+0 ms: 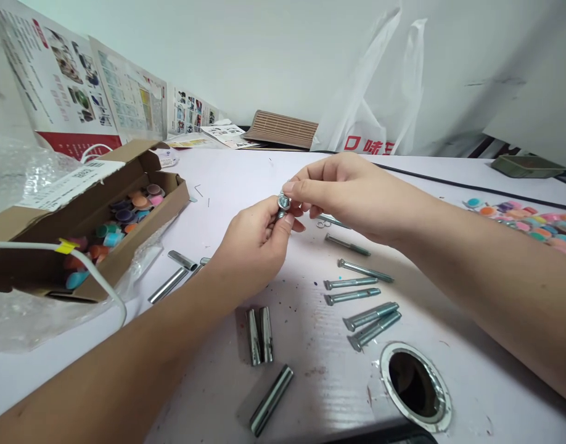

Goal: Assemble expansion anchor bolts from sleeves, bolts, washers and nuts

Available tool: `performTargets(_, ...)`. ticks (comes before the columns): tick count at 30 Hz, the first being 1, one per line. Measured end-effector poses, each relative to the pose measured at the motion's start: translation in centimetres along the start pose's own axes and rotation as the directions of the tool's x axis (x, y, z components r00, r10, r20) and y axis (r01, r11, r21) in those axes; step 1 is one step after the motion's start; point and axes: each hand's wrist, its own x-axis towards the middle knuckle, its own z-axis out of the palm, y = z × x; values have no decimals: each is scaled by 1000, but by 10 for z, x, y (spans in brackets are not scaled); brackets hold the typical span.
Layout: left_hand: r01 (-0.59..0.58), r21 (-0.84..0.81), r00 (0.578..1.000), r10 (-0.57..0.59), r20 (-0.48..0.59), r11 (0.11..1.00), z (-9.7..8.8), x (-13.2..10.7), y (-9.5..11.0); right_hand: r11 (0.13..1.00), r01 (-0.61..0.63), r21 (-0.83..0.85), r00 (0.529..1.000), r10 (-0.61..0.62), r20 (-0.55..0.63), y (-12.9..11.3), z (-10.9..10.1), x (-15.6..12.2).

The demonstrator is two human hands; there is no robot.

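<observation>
In the middle of the head view, my left hand [259, 237] is closed around a metal bolt, most of it hidden by the fingers. At its upper end shows a shiny round nut [283, 201]. The thumb and forefinger of my right hand [341, 191] pinch that nut from the right side. Under my right hand lie several loose bolts [365, 269] with slanted heads, and two small ring washers [324, 224]. Several split metal sleeves [271, 401] rest on the table below and left of my left hand.
At left stands an open cardboard box [172, 197] of coloured caps, with a white cable [105, 285] across it. A cable hole [444, 401] opens at lower right. More coloured caps [537, 225] lie at far right. A white plastic bag [370, 105] stands at the back.
</observation>
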Motion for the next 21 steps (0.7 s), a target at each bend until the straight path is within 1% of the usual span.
performTargets(3, 5, -8, 1000, -5, -18, 1000, 0, -1, 1, 1000, 5, -10, 1000, -5, -9, -1, -1, 0)
performTargets(5, 31, -48, 999, -32, -35, 998, 1, -1, 1, 999, 19, -51, 999, -21, -49, 0, -2, 1)
performTargets(8, 103, -172, 989, -119, -85, 980, 1, 0, -1, 980, 16, -196, 988, -46, -149, 8, -9, 8)
performTargets(10, 130, -233, 981, -160, -114, 964, 1, 1, -1, 948, 3, -319, 975, -73, -210, 20, -14, 15)
performTargets(12, 144, -271, 976, -182, -119, 952, 1, 3, -1, 901, -2, -434, 965, -111, -236, 34, -20, 22)
performTargets(14, 168, -308, 974, -206, -94, 936, 0, 4, 2, 850, -15, -526, 971, -112, -210, 47, -24, 28)
performTargets(16, 197, -325, 971, -231, -69, 925, 0, 5, 6, 822, -35, -569, 986, -64, -153, 52, -27, 29)
performTargets(19, 222, -300, 963, -257, -82, 928, -2, 5, 13, 807, -24, -589, 999, -4, -45, 47, -34, 25)
performTargets(21, 235, -284, 956, -274, -107, 930, -3, 5, 17, 794, 16, -608, 996, 42, 81, 38, -40, 21)
